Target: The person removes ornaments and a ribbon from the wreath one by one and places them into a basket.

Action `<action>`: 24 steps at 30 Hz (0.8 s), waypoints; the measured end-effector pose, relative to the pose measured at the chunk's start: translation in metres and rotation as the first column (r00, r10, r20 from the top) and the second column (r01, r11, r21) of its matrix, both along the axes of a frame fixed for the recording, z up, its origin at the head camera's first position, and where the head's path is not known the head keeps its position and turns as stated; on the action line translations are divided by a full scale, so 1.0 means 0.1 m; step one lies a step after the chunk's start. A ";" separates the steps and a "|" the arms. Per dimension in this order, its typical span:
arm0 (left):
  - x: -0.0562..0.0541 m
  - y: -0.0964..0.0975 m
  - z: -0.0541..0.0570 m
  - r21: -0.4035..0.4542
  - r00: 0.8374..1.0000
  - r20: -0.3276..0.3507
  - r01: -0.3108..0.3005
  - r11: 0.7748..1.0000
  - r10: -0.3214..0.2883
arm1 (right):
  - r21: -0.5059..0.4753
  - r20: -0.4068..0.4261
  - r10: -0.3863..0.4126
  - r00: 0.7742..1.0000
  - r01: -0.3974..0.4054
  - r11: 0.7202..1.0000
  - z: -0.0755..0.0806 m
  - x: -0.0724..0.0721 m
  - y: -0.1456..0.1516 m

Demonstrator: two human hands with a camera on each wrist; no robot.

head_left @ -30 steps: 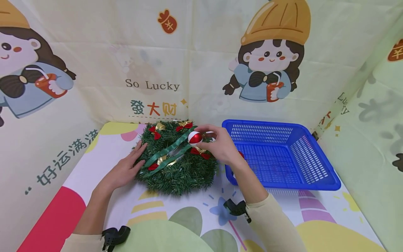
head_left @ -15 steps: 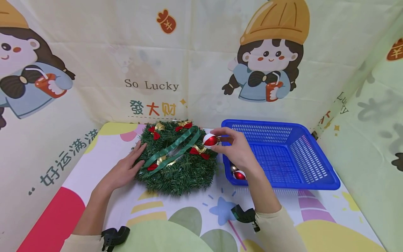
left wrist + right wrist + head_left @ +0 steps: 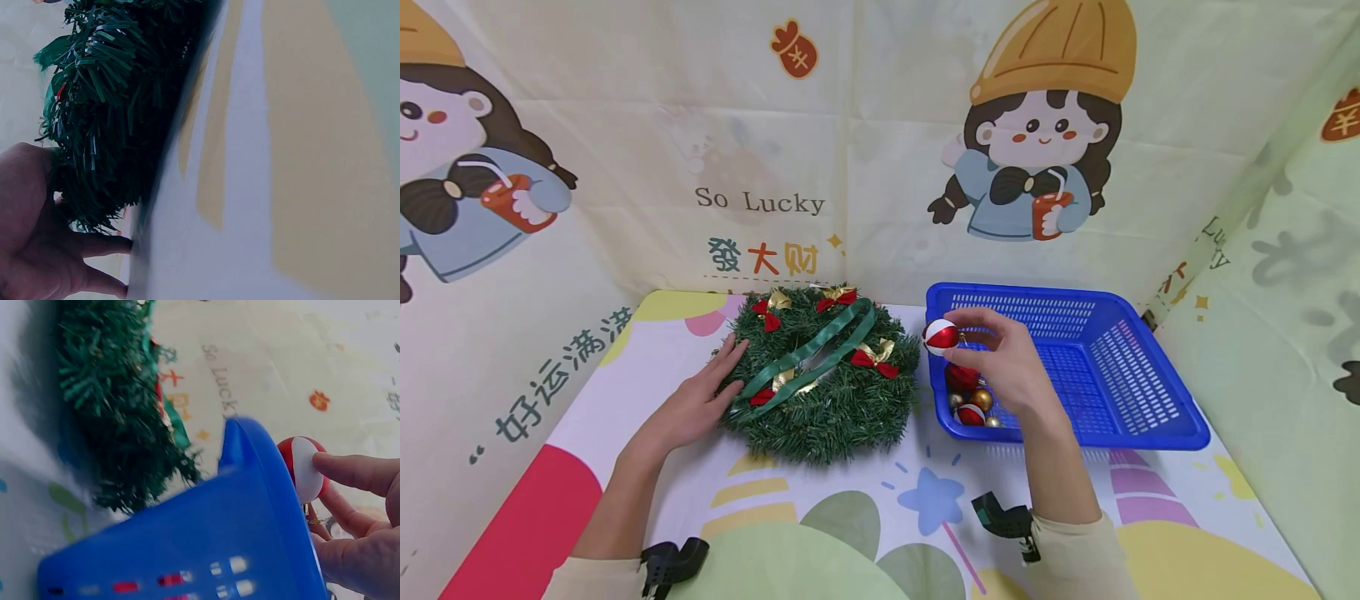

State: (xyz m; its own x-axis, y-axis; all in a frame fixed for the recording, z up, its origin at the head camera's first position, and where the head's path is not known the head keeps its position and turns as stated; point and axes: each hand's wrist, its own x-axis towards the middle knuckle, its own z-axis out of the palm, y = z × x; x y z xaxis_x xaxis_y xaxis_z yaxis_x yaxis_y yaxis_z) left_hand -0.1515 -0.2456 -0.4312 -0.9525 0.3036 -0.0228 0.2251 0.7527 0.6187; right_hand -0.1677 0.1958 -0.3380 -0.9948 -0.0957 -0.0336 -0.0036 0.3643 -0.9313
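My right hand point(image 3: 1003, 358) pinches a red and white bauble point(image 3: 942, 337) between thumb and fingers, above the left end of a blue basket point(image 3: 1157, 367). In the right wrist view the bauble point(image 3: 304, 467) appears just past the basket's rim, its gold cap toward the palm. My left hand point(image 3: 696, 408) rests against the left side of a green wreath point(image 3: 827, 425), fingers spread and fairly straight. The wreath lies flat, bearing red and gold bows point(image 3: 876, 358) and a loop of green ribbon point(image 3: 797, 360). The left wrist view shows the thumb side of that hand touching the wreath's edge point(image 3: 106, 125).
Inside the basket's left end sit a dark red ornament point(image 3: 961, 377), another red and white bauble point(image 3: 970, 415) and small gold balls point(image 3: 981, 400). A patterned cloth point(image 3: 820, 533) covers the table. Printed fabric walls point(image 3: 880, 150) stand behind and at the sides.
My right hand has carried the bauble rightward from over the wreath to above the basket's left end, uncovering the ornaments there. My left hand has stayed on the wreath.
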 end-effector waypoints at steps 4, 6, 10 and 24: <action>-0.01 0.00 -0.01 0.000 1.000 -0.003 0.002 1.000 -0.002 | 0.007 0.000 -0.046 0.999 0.046 0.999 0.01 0.02 0.12; -0.01 0.00 -0.01 -0.001 1.000 -0.004 0.003 1.000 -0.003 | 0.018 -0.004 -0.064 0.998 0.064 0.998 0.01 0.02 0.18; -0.02 -0.01 -0.02 -0.005 1.000 -0.006 0.004 1.000 -0.004 | 0.044 -0.011 -0.083 0.996 0.084 0.996 0.01 0.02 0.27; 0.00 0.00 -0.01 0.001 1.000 -0.001 0.002 1.000 -0.002 | 0.123 0.056 -0.143 0.988 0.135 0.983 -0.07 -0.01 0.47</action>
